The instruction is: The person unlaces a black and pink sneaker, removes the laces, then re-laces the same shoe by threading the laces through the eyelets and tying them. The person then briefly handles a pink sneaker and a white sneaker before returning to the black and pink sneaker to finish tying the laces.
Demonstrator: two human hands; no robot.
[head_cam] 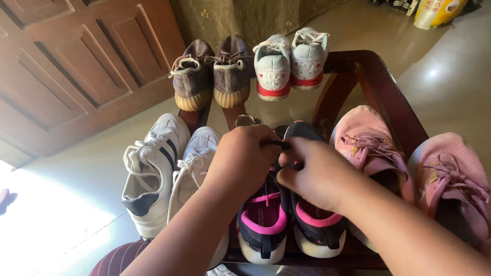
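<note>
Currently both hands, left and right, pinch a lace over the black-pink shoes, paired toes-out on the table between white and pink pairs.

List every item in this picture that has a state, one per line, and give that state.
Left hand: closed, pinching a black lace.
Right hand: closed, pinching the same lace.
Black and pink shoes: side by side on the table, laces being handled.
White shoes: laced, untouched.
Pink shoes: laced, untouched.
Brown shoes: laced, paired.
White and red shoes: laced, paired.
Glass table: holding all pairs.
</note>
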